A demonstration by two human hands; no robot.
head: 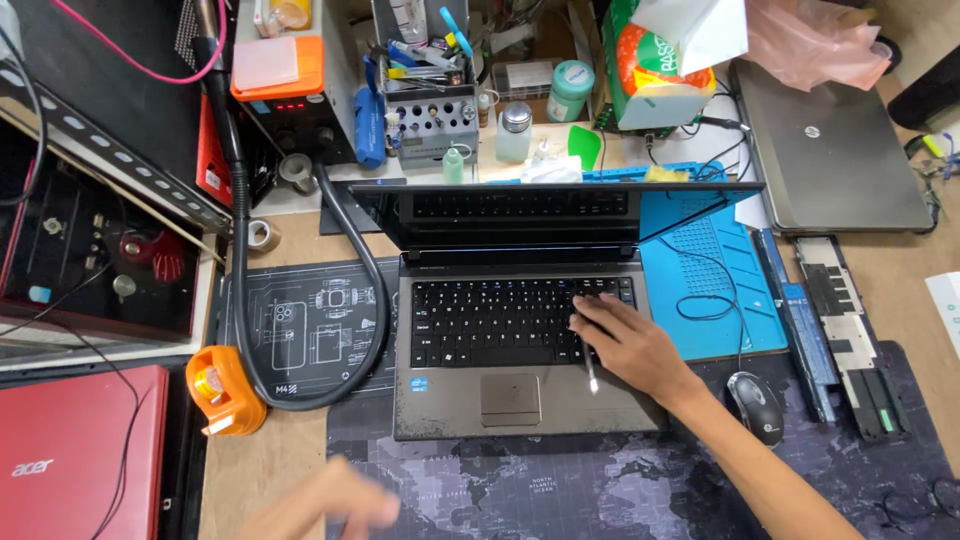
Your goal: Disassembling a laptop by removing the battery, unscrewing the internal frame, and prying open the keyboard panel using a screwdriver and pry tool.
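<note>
An open grey laptop (455, 395) with a black keyboard (500, 320) lies in the middle of the bench, its screen tilted far back. My right hand (625, 340) rests on the keyboard's right side, fingers on the keys, and a thin silver tool (590, 372) pokes out beneath the palm. My left hand (325, 505) is blurred near the front edge, over the dark map-print mat (600, 490), holding nothing that I can see.
A black mouse (755, 405) sits right of the laptop on a blue work mat (705, 270). A closed silver laptop (830, 150) lies at back right, a red laptop (75, 460) at front left. An orange tape dispenser (222, 390) and a black hose (240, 250) stand left.
</note>
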